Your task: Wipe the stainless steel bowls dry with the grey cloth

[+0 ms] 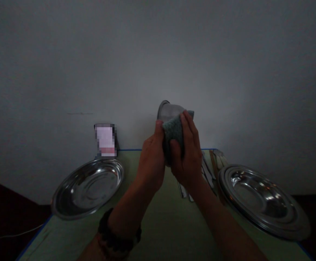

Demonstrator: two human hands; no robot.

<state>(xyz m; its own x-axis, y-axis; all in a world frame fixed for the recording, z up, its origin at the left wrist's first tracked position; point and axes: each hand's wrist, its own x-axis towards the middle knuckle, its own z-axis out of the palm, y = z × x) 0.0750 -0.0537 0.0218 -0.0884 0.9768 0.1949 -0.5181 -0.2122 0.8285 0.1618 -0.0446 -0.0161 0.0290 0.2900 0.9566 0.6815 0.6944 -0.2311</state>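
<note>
A small metal bowl (171, 110) is held up above the table, tipped on its side with its rim to the left. My left hand (152, 159) grips it by the rim, thumb on the near edge. My right hand (187, 156) presses a grey-green cloth (173, 132) against the bowl's outer side, fingers and thumb closed round the cloth. The cloth hides much of the bowl's near side.
A wide steel basin (92, 186) rests on the green table (160, 232) at left. Stacked steel plates (261, 197) lie at right, beside cutlery (208, 172). A phone (105, 139) with a blurred screen stands against the wall (158, 54).
</note>
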